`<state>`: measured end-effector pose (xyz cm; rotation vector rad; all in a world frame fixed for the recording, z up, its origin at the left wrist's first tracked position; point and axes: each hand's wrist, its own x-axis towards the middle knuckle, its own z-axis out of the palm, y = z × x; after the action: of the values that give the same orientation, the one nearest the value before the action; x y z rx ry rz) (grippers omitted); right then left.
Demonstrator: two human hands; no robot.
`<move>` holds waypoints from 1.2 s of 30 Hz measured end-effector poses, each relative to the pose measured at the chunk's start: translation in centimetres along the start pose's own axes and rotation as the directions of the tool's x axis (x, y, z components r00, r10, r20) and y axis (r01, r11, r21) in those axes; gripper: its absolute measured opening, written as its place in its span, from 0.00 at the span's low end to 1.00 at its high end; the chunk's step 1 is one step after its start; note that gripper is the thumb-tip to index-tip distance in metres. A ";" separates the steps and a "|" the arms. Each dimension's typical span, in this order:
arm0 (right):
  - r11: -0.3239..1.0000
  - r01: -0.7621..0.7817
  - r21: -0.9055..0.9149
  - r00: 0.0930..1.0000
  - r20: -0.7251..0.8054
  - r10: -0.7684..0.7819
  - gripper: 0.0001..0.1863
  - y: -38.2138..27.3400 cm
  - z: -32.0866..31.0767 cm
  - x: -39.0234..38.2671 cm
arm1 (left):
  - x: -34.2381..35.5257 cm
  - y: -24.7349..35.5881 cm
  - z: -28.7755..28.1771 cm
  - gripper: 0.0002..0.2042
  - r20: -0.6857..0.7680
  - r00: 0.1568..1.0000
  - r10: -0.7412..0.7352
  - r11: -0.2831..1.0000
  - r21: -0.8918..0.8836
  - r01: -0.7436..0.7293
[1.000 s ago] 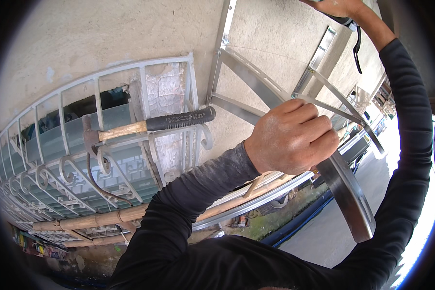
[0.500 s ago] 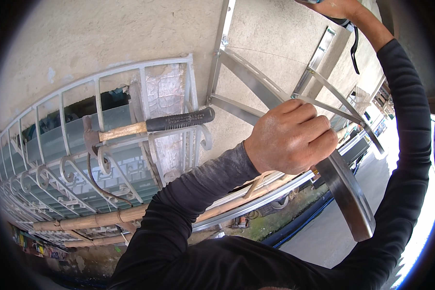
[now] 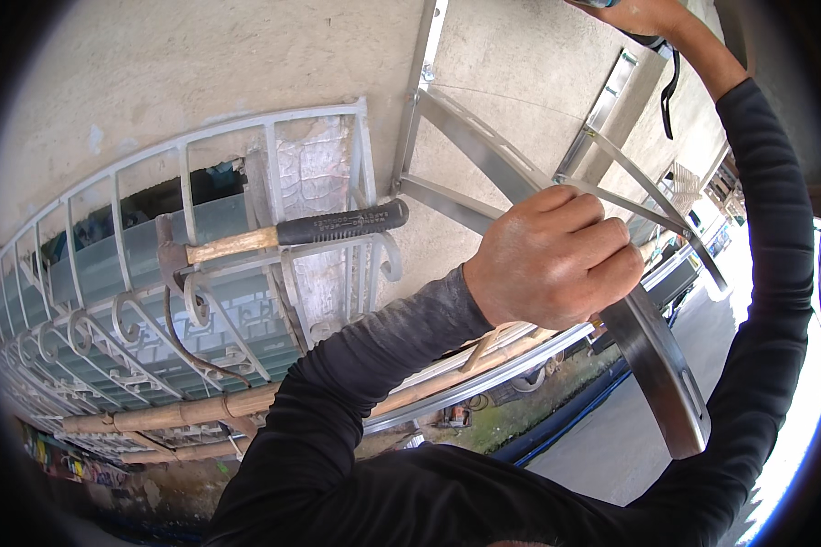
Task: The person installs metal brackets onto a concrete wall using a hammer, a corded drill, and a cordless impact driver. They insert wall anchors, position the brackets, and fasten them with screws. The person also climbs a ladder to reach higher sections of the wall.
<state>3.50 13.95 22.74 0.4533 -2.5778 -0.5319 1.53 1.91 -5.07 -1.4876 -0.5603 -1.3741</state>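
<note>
My left hand (image 3: 552, 260) is closed around a steel bracket arm (image 3: 652, 374), whose broad lower end hangs down to the right; its diagonal (image 3: 470, 137) runs up to an upright strip (image 3: 410, 128) on the wall. My right hand (image 3: 634, 18) is raised at the top edge, closed on a teal-and-black tool (image 3: 597, 4) that is mostly out of view, with a black strap or cord dangling below. A hammer (image 3: 337, 225) with a wooden, black-gripped handle lies across the white window grille (image 3: 184, 169), left of my left hand.
A second steel bracket (image 3: 639, 169) is on the plastered wall (image 3: 201, 55) farther right. Bamboo poles (image 3: 164, 415) and metal rails (image 3: 465, 397) run along below the grille. Lower right are blue pipes (image 3: 556, 433) and pale concrete ground (image 3: 593, 465).
My left hand has shifted very slightly to the right on the steel arm. My raised right hand stays in nearly the same place, and the hammer has not moved.
</note>
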 end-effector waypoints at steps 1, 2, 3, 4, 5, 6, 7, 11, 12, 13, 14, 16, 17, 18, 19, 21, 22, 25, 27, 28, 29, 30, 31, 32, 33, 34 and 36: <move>1.000 -0.019 -0.006 1.000 0.013 0.019 0.27 0.0 -0.1 0.0 | 0.0 0.0 0.0 0.06 0.005 1.000 0.002 1.000 0.002 -0.002; 0.999 -0.039 -0.014 0.999 0.026 0.039 0.28 0.0 -0.2 0.0 | -0.1 -0.1 0.0 0.06 0.009 1.000 0.004 1.000 0.002 -0.004; 1.000 -0.020 -0.012 1.000 0.018 0.020 0.28 0.0 -0.3 0.0 | -0.1 -0.1 0.0 0.06 0.002 1.000 0.010 1.000 0.004 -0.010; 1.000 0.000 -0.011 1.000 0.010 0.000 0.28 0.0 -0.3 0.0 | -0.1 -0.1 0.1 0.06 0.000 1.000 0.010 1.000 0.003 -0.010; 1.000 0.021 -0.010 1.000 0.002 -0.021 0.28 0.1 -0.4 0.0 | -0.1 -0.2 0.2 0.06 -0.014 1.000 0.015 1.000 0.008 -0.015; 0.999 0.033 0.012 0.999 0.002 -0.033 0.28 0.1 -0.4 0.0 | -0.1 -0.2 0.3 0.06 -0.029 0.999 0.020 1.000 0.013 -0.020; 0.998 0.047 0.034 0.999 0.002 -0.048 0.28 0.1 -0.4 0.1 | -0.1 -0.1 0.2 0.06 -0.020 1.000 0.007 1.000 0.004 -0.007; 0.997 -0.022 0.080 0.998 0.067 0.017 0.28 0.1 -0.5 0.2 | -0.1 0.0 -0.1 0.06 0.015 1.000 -0.014 1.000 -0.008 0.014; 0.996 -0.022 0.086 0.998 0.060 0.016 0.29 0.1 -0.5 0.2 | -0.1 0.0 -0.1 0.06 0.022 1.000 -0.011 1.000 -0.009 0.011; 0.996 -0.021 0.091 0.999 0.052 0.016 0.29 0.2 -0.6 0.2 | 0.0 0.0 -0.2 0.06 0.021 1.000 -0.007 1.000 -0.007 0.007; 0.995 -0.019 0.098 0.999 0.044 0.015 0.29 0.2 -0.6 0.2 | 0.0 0.0 -0.2 0.06 0.020 1.000 -0.004 1.000 -0.004 0.005; 0.998 -0.002 0.055 0.999 0.041 -0.001 0.29 0.3 -0.6 0.2 | 0.1 0.0 -0.2 0.06 0.014 1.000 -0.002 1.000 -0.003 0.002; 0.999 0.008 0.034 0.999 0.042 -0.009 0.29 0.4 -0.6 0.2 | 0.0 0.0 -0.2 0.06 0.008 1.000 -0.003 1.000 -0.005 0.003; 0.999 0.011 0.047 0.999 0.039 -0.013 0.30 0.5 -0.6 0.2 | 0.0 0.0 -0.2 0.06 0.002 1.000 -0.003 1.000 -0.006 0.003; 0.998 0.015 0.060 0.999 0.037 -0.017 0.30 0.5 -0.6 0.2 | 0.0 0.0 -0.2 0.06 0.012 1.000 -0.009 1.000 -0.009 0.009; 0.997 0.025 0.075 0.999 0.046 -0.028 0.30 0.5 -0.5 0.3 | -0.1 0.0 -0.3 0.06 0.034 0.999 -0.021 1.000 -0.018 0.021; 0.997 0.031 0.075 0.998 0.056 -0.035 0.30 0.5 -0.5 0.4 | -0.1 0.1 -0.3 0.06 0.040 0.999 -0.022 1.000 -0.018 0.023; 0.997 -0.001 0.078 0.998 0.070 -0.005 0.30 0.1 -0.6 0.4 | -0.2 0.1 -0.3 0.06 0.052 0.998 -0.021 1.000 -0.018 0.022; 0.998 -0.020 0.063 0.997 0.079 0.015 0.29 -0.3 -0.8 0.5 | -0.2 0.0 -0.2 0.06 0.048 0.999 -0.016 1.000 -0.013 0.017; 0.999 -0.019 0.048 0.996 0.086 0.015 0.29 -0.4 -0.9 0.5 | -0.2 0.0 -0.2 0.06 0.044 0.999 -0.018 1.000 -0.021 0.019; 0.999 -0.017 0.033 0.995 0.094 0.014 0.29 -0.6 -1.0 0.6 | -0.2 0.0 -0.2 0.06 0.042 0.999 -0.018 1.000 -0.024 0.019; 0.999 -0.001 0.038 0.995 0.097 -0.002 0.29 -0.7 -1.1 0.6 | -0.2 0.0 -0.2 0.06 0.040 0.999 -0.017 1.000 -0.023 0.018; 0.999 0.012 0.043 0.995 0.099 -0.017 0.29 -0.7 -1.1 0.6 | -0.2 0.0 -0.2 0.06 0.047 0.999 -0.018 1.000 -0.024 0.019; 0.999 0.027 0.046 0.994 0.102 -0.031 0.29 -0.7 -1.1 0.7 | -0.2 0.0 -0.3 0.06 0.052 0.998 -0.016 1.000 -0.021 0.018; 0.999 0.032 0.037 0.995 0.096 -0.035 0.29 -0.7 -1.1 0.7 | -0.2 0.0 -0.3 0.06 0.058 0.998 -0.015 1.000 -0.019 0.016; 0.999 0.037 0.028 0.995 0.091 -0.039 0.29 -0.6 -1.0 0.7 | -0.2 0.0 -0.2 0.06 0.054 0.998 -0.016 1.000 -0.018 0.017; 0.999 0.037 0.035 0.997 0.069 -0.040 0.29 -0.5 -0.6 0.6 | -0.2 0.0 -0.1 0.06 0.052 0.998 -0.019 1.000 -0.015 0.020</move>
<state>3.45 13.14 23.25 0.5052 -2.6534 -0.5271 1.39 1.86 -5.31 -1.5371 -0.5994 -1.3612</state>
